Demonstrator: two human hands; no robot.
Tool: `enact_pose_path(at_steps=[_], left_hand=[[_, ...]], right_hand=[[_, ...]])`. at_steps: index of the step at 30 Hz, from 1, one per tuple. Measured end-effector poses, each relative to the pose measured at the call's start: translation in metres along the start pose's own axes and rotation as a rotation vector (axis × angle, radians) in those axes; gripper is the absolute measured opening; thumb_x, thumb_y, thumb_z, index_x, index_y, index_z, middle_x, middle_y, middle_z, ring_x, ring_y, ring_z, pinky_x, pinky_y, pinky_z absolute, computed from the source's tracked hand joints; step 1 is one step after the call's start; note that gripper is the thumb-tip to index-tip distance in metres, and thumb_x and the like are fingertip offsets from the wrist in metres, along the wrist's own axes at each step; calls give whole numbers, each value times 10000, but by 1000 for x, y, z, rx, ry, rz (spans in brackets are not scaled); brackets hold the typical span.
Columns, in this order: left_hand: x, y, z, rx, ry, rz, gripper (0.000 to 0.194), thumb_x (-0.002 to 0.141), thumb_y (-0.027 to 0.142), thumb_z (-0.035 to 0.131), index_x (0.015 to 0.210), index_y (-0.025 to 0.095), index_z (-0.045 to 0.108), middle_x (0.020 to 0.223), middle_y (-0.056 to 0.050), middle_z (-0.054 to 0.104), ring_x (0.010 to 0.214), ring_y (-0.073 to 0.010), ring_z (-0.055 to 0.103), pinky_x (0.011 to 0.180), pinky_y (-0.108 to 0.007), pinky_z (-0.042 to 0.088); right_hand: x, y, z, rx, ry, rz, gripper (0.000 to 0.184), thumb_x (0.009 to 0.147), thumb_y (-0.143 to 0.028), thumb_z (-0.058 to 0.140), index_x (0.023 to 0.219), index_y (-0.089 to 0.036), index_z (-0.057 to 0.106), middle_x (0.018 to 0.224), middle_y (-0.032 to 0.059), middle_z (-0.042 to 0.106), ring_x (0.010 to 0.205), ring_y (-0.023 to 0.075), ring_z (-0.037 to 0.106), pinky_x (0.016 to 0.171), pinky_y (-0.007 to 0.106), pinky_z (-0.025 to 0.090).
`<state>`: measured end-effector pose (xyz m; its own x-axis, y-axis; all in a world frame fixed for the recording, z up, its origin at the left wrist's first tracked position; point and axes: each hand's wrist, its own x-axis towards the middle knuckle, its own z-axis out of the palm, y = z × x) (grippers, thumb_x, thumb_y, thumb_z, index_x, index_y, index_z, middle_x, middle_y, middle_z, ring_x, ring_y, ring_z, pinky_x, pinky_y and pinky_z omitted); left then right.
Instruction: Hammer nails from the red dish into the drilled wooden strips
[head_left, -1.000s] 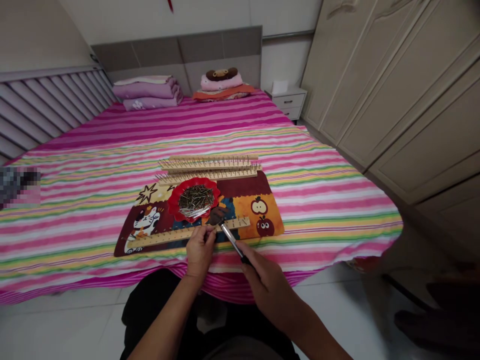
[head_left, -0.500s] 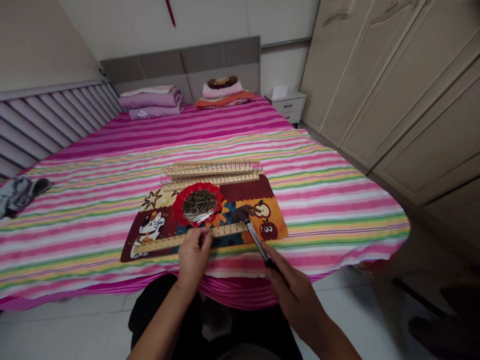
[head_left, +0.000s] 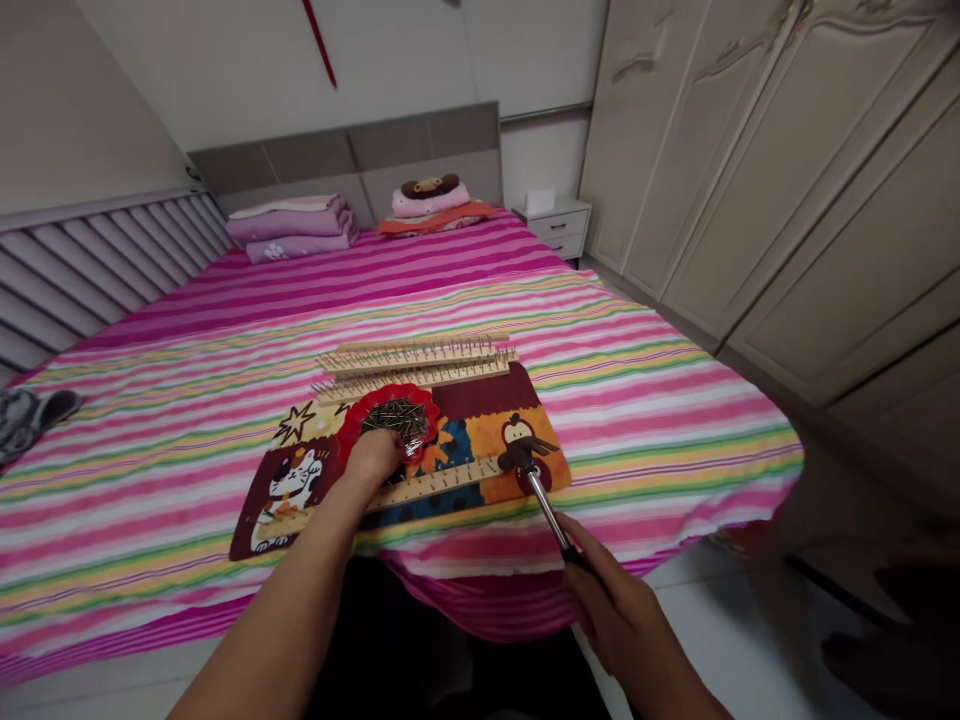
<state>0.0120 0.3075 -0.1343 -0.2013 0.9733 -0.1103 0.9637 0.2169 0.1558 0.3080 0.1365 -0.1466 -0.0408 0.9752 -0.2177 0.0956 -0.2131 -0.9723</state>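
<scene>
My left hand (head_left: pixel 373 457) reaches into the near side of a red scalloped dish (head_left: pixel 388 422) full of small nails; its fingers are curled down among the nails and mostly hidden. My right hand (head_left: pixel 619 610) is closed round the black grip of a small hammer (head_left: pixel 536 480), whose dark head rests by the right end of a wooden strip (head_left: pixel 420 487) studded with upright nails. Strip and dish lie on a cartoon-printed mat (head_left: pixel 480 440) on the striped bed (head_left: pixel 637 400).
Two more nail-studded wooden strips (head_left: pixel 420 362) lie behind the dish. Folded bedding (head_left: pixel 292 222) and a plush toy (head_left: pixel 430 186) sit by the headboard. A nightstand (head_left: pixel 551 222) and tall wardrobe doors (head_left: pixel 750 170) stand at the right; a dark garment (head_left: pixel 26 415) lies at the bed's left edge.
My left hand left the wooden strip and moved forward to the red dish of nails. My right hand swung the hammer to the right, toward the strip's right end.
</scene>
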Motion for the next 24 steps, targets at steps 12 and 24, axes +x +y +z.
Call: enact_pose_path(at_steps=[12, 24], left_hand=[[-4, -15, -12, -94, -1, 134, 157, 737, 224, 526, 608, 212, 615, 569, -18, 625, 557, -141, 550, 545, -222, 345], [-56, -36, -22, -959, 187, 66, 232, 625, 400, 607, 724, 190, 617, 623, 15, 632, 595, -135, 565, 588, -242, 447]], right_hand=[[-16, 2, 3, 37, 103, 19, 566, 844, -414, 548, 1374, -224, 497, 502, -63, 370, 436, 112, 329, 394, 200, 301], [-29, -14, 41, 105, 112, 138, 628, 814, -433, 570, 1390, -207, 466, 503, -81, 380, 403, 79, 303, 352, 167, 246]])
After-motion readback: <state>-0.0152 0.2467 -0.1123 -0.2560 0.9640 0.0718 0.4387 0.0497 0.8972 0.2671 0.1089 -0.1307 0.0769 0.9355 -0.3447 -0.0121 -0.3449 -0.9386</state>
